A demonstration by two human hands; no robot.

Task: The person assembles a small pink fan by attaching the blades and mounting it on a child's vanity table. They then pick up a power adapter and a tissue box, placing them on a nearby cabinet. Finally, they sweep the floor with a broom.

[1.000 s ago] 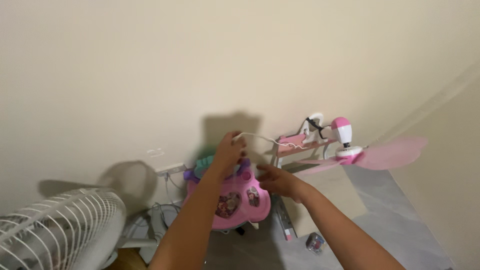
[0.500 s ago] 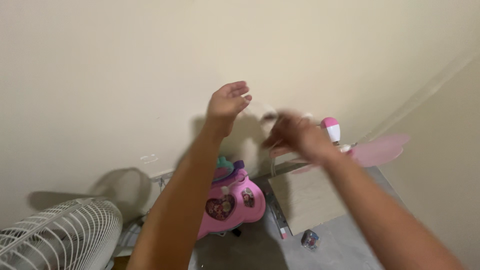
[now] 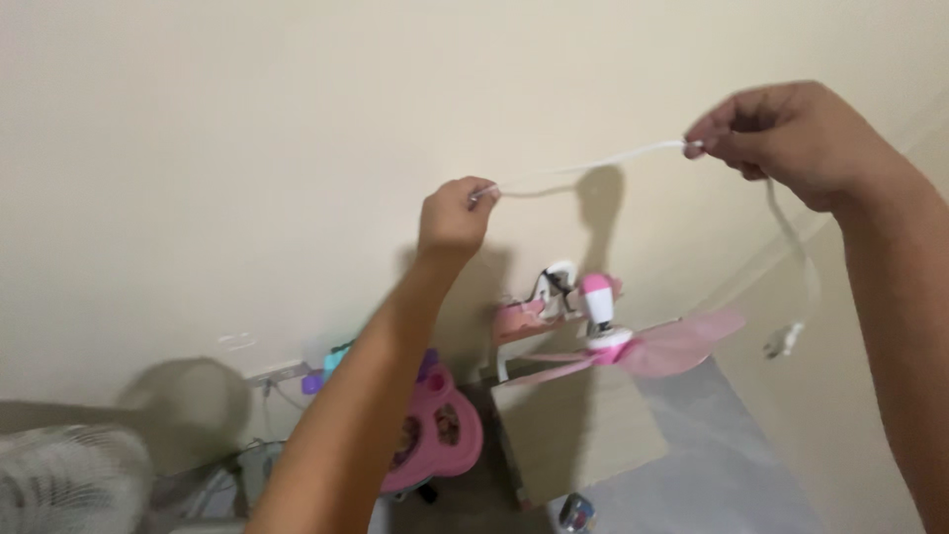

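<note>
A cream wall [image 3: 247,148] fills most of what you see, with your shadows on it. Low at the left, a white floor fan [image 3: 69,480] shows blurred at the edge of view. Below centre, a light wooden table [image 3: 583,425] stands on the grey floor [image 3: 732,465]. Just left of the table sits a pink toy [image 3: 435,435], partly behind your left forearm. At the table's far edge a small pink-and-white fan [image 3: 603,326] stands upright, its pink blades [image 3: 682,346] spread out to the sides. Behind it lies a pink holder [image 3: 524,318] with a white piece on it.

Your left hand [image 3: 453,216] is raised at centre, fingers curled, pinching one part of a thin white cable [image 3: 593,166] at its top. Your right hand [image 3: 791,138] is higher, at the upper right, thumb and fingertips pressed together on the same cable.

The cable hangs in the air in front of the wall, well above the table. Between your hands its long axis runs nearly level, rising slightly toward the right, with a shallow sag. Past your right hand it drops downward, and its small plug end [image 3: 781,341] dangles free, pointing at the floor, blurred.
</note>
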